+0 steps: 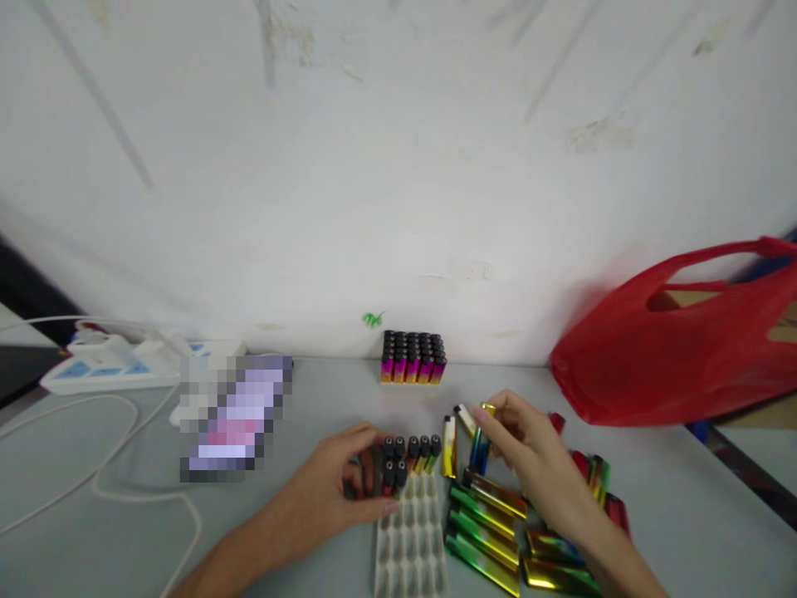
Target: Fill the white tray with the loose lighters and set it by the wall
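Apparently with right fingers [501, 433] clamped on a shiny lighter [479, 448], probably light, stiff, slippery, best taken mid-barrel; with left fingers [359, 437] curled beside a pale tray [411, 541], grip unclear.

We record the rear block of lighters [413, 370]: black tops, purple-magenta bodies grading to orange-yellow. Loose lighters [482, 566] by the tray [411, 540]: metallic green grading to gold. Tray: off-white. Bag [672, 357]: plain red. Tabletop [324, 399]: grey. We log the wall [374, 183] as white with grey streaks [93, 93], brownish patches [601, 135], one green mark [373, 319].
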`<action>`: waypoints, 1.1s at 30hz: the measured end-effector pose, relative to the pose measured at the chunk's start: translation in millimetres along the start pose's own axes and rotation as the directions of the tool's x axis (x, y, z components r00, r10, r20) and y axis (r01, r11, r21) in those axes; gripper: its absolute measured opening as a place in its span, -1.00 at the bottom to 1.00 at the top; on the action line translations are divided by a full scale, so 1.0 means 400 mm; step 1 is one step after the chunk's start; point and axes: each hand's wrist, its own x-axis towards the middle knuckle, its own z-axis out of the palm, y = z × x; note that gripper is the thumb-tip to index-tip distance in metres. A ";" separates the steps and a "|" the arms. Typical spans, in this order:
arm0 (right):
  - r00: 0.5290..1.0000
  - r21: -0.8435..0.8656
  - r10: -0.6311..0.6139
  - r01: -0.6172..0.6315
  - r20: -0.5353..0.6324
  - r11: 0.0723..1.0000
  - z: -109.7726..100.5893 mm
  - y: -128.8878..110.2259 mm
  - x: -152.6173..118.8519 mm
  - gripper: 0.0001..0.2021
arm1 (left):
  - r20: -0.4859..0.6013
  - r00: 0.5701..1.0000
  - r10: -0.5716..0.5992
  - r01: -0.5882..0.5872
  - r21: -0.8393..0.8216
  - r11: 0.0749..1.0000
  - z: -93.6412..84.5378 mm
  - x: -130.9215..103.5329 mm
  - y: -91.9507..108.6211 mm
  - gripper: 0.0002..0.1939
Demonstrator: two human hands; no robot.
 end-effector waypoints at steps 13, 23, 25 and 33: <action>0.934 0.760 0.155 -0.354 0.323 0.546 0.052 -0.029 -0.019 -0.62 | -0.006 1.000 0.006 -0.006 0.016 1.000 0.002 0.002 -0.011 -0.58; 0.945 0.823 0.117 -0.323 0.305 0.467 0.047 -0.043 -0.028 -0.85 | -0.009 1.000 -0.005 0.006 0.010 1.000 0.001 0.000 0.003 -0.61; 0.947 0.843 0.127 -0.322 0.296 0.431 0.044 -0.045 -0.023 -0.81 | -0.010 1.000 -0.001 0.001 0.012 1.000 0.001 0.000 0.003 -0.61; 0.917 0.792 0.123 -0.391 0.380 0.469 0.072 -0.028 -0.009 -0.51 | -0.008 1.000 -0.003 0.003 0.010 1.000 0.002 0.000 0.000 -0.62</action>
